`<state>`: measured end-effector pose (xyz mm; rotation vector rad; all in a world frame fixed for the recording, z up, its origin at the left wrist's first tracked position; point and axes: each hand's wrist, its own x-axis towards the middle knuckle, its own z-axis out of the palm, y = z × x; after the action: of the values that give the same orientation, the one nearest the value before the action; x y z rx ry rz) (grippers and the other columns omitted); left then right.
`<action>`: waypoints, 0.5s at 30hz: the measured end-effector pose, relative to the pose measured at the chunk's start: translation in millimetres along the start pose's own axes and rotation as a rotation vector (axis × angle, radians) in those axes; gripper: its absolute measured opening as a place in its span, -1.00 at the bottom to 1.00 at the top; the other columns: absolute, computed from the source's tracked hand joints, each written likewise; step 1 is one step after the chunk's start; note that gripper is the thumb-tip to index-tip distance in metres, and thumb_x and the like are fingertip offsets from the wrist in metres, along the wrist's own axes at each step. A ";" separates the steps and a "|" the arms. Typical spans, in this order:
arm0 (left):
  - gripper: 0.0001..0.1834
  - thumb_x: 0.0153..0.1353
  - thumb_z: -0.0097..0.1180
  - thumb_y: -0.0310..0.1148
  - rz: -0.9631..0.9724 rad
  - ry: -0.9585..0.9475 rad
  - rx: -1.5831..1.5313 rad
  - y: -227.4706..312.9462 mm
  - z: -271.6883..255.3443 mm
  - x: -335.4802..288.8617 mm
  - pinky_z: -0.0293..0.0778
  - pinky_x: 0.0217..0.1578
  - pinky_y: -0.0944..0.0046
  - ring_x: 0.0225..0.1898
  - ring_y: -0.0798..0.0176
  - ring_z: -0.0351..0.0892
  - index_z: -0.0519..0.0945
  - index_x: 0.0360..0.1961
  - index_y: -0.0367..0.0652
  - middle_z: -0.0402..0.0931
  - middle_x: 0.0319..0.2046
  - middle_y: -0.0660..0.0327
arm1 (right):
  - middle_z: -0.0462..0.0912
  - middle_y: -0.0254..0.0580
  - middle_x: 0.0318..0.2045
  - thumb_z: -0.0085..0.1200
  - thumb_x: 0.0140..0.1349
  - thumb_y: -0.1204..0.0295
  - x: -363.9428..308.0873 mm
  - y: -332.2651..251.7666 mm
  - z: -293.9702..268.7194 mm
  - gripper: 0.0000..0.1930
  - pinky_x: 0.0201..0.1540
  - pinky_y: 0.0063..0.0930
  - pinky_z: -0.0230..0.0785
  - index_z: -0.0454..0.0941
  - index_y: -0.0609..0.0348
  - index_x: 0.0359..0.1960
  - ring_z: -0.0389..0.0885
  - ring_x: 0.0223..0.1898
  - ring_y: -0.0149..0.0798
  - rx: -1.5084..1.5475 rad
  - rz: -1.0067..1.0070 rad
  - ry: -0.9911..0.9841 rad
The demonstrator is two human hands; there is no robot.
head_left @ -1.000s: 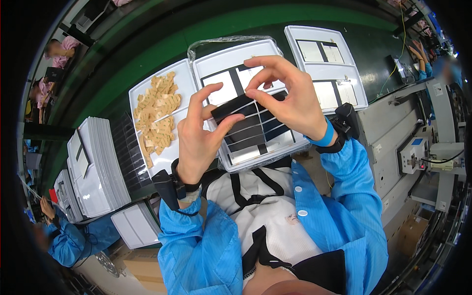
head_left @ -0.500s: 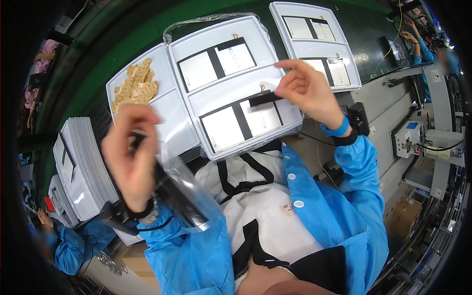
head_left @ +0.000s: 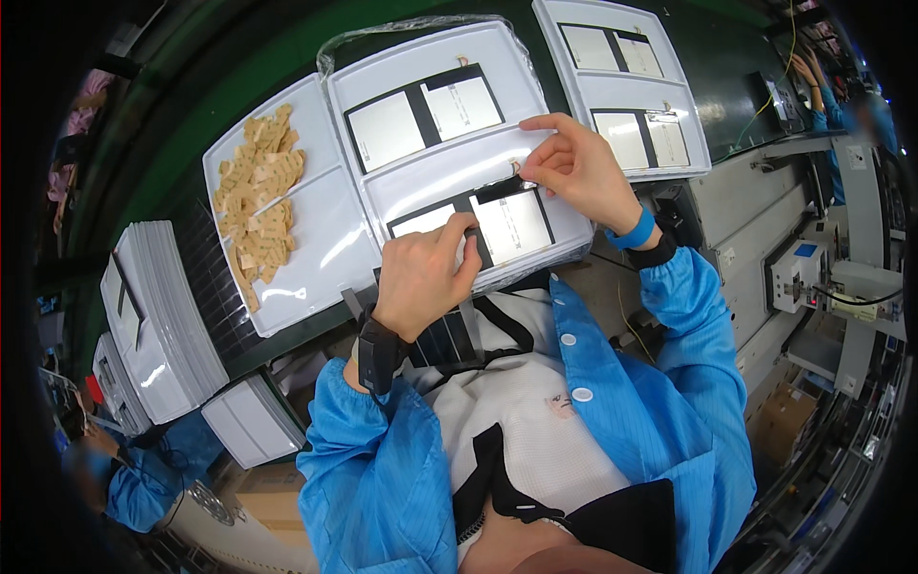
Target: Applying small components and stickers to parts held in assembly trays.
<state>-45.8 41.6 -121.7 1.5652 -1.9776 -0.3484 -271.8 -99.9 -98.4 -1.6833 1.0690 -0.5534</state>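
A flat pack [head_left: 513, 230] of two white panels with black bands lies in the near compartment of a white tray [head_left: 430, 187]. A black strip [head_left: 499, 190] lies along the far edge of its right panel. At the strip's right end, my right hand [head_left: 579, 177] pinches it between thumb and forefinger. My left hand [head_left: 426, 273] is over the left panel, fingers curled and tips close to the pack's middle. A clear sheet with black strips [head_left: 445, 342] hangs beneath that hand, its held edge hidden. Another such pack [head_left: 426, 115] sits in the far compartment.
Left of the tray, another white tray [head_left: 316, 277] holds many tan paper scraps [head_left: 258, 191]. A further tray [head_left: 626, 91] with packs is at the right. Stacked white trays [head_left: 167, 325] stand far left. A grey machine [head_left: 808, 273] is at the right; other people work at both sides.
My left hand has moved right and forward from the left tray to the near pack, bringing the sheet along. My right hand has shifted slightly left, laying the black strip against the pack's edge.
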 end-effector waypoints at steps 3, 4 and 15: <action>-0.79 0.30 0.26 -0.38 -0.021 -0.032 0.019 -0.6 -0.7 -0.2 0.43 -0.60 0.17 -0.71 0.21 0.56 0.69 -0.04 -0.05 0.47 -0.74 0.29 | 0.78 -0.15 -0.30 0.39 0.26 0.59 -0.2 2.3 1.8 -0.46 -0.30 -0.55 0.65 0.53 0.25 0.28 0.78 -0.34 -0.39 0.021 -0.025 0.008; -0.73 0.30 0.25 -0.38 -0.037 -0.052 0.008 1.3 -3.1 0.7 0.46 -0.58 0.12 -0.69 0.14 0.57 0.68 0.02 -0.10 0.50 -0.72 0.23 | 0.78 -0.15 -0.30 0.39 0.26 0.59 -0.4 2.1 2.3 -0.46 -0.30 -0.55 0.65 0.53 0.25 0.28 0.78 -0.34 -0.39 0.022 -0.024 0.009; -0.44 0.26 0.23 -0.39 0.001 -0.051 0.088 6.9 0.2 3.4 0.51 -0.55 0.09 -0.64 0.12 0.60 0.65 0.32 -0.14 0.58 -0.61 0.21 | 0.79 -0.21 -0.35 0.47 0.20 0.50 1.0 4.3 4.3 -0.44 -0.25 -0.51 0.66 0.56 0.24 0.24 0.79 -0.34 -0.38 -0.141 -0.113 0.038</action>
<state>-51.9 40.2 -117.2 1.6243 -2.0579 -0.3068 -269.7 -98.9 -104.0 -1.8724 1.0651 -0.5960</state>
